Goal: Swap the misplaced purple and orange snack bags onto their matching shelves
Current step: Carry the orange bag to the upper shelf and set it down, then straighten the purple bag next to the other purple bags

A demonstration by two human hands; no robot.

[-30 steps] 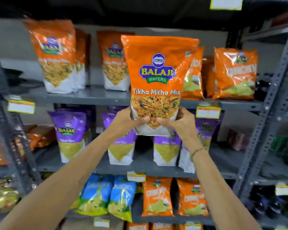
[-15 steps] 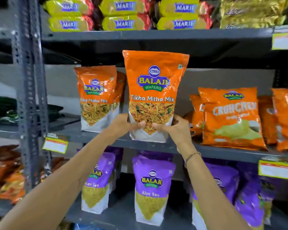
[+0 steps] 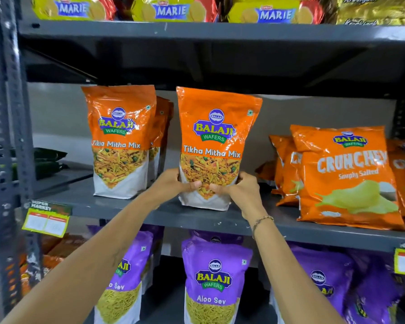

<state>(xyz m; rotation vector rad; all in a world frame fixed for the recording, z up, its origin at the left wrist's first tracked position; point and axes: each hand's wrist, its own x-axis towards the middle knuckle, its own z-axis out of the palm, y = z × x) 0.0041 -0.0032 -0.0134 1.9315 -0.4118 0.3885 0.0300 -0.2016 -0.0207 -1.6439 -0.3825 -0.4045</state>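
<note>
An orange Tikha Mitha Mix bag (image 3: 215,127) stands upright with its white base on the grey middle shelf (image 3: 150,213). My left hand (image 3: 173,183) grips its lower left side and my right hand (image 3: 240,191) grips its lower right side. Another orange Tikha Mitha Mix bag (image 3: 119,141) stands to its left, with more of them behind it. On the shelf below stand purple Aloo Sev bags (image 3: 214,277), partly hidden by my arms.
Orange Crunchex chip bags (image 3: 344,178) lean on the middle shelf to the right. Yellow Marie biscuit packs (image 3: 173,9) fill the top shelf. A grey perforated upright (image 3: 7,136) runs down the left. Price tags (image 3: 46,220) hang from the shelf edges.
Both hands carried the orange bag up from in front of the purple shelf to the orange shelf and set its base down there. The view rose with it.
</note>
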